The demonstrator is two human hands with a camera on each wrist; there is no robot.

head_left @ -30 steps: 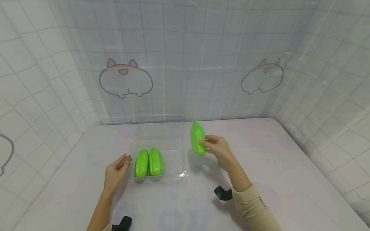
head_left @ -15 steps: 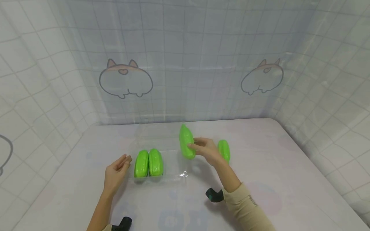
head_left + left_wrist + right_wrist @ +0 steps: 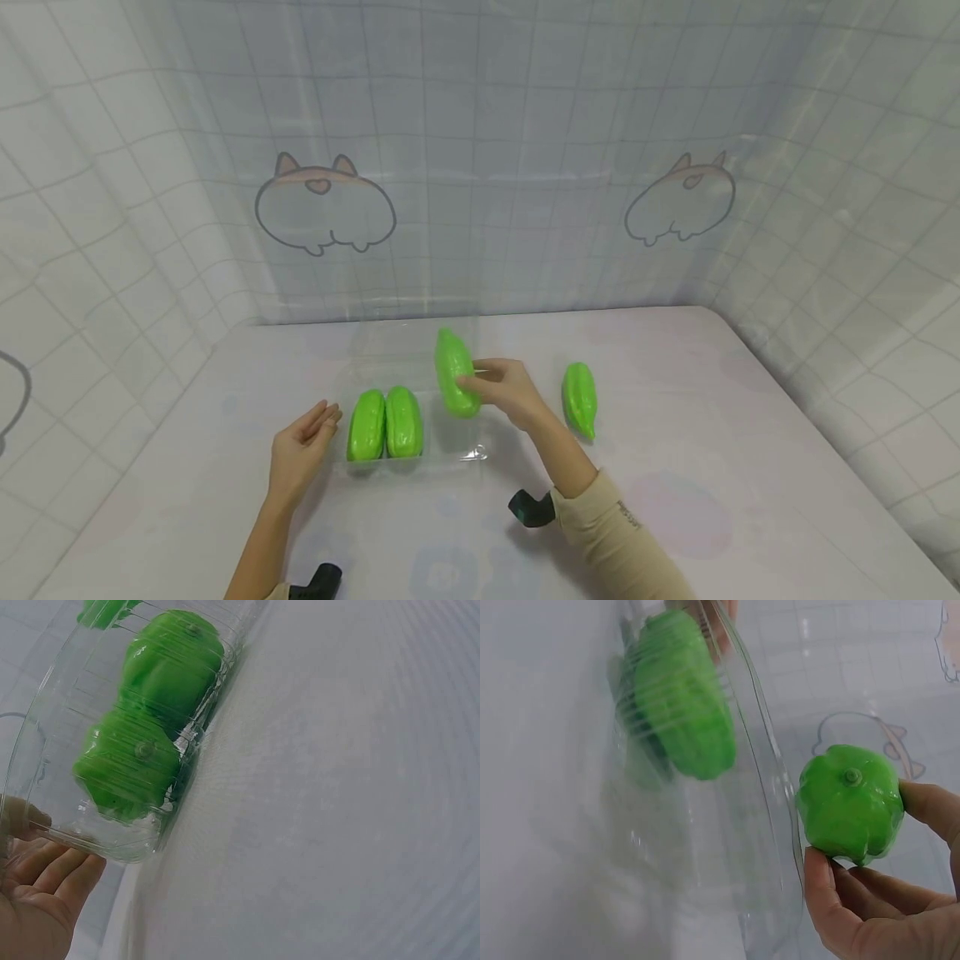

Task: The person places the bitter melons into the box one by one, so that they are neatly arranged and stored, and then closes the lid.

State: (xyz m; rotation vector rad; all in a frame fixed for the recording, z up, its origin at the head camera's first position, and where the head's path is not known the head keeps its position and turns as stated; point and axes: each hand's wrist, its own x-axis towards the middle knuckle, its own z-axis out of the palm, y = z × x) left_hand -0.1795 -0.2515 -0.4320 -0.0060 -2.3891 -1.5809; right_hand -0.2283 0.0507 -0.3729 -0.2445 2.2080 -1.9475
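In the head view my right hand (image 3: 510, 392) holds a glossy green bitter melon (image 3: 453, 375) between thumb and fingers, above the right part of a clear plastic box (image 3: 453, 450). The right wrist view has this melon (image 3: 851, 802) end-on, just beyond the box's rim. Two more melons, a left one (image 3: 366, 425) and a right one (image 3: 404, 422), lie side by side in the box's left half. At the box's left edge, my left hand (image 3: 300, 450) has thumb and fingers on either side of the rim, as the left wrist view shows its fingers (image 3: 64, 874) close against the plastic.
A further green bitter melon (image 3: 580, 400) lies on the pale table (image 3: 675, 400) right of the box. The box's clear lid (image 3: 412, 346) is folded back behind it. Tiled-pattern curtains (image 3: 517, 192) stand around the table's back and sides.
My right hand has moved left with the bitter melon, from right of the box to over its right part. The melon on the table has come into full view. My left hand has stayed put.
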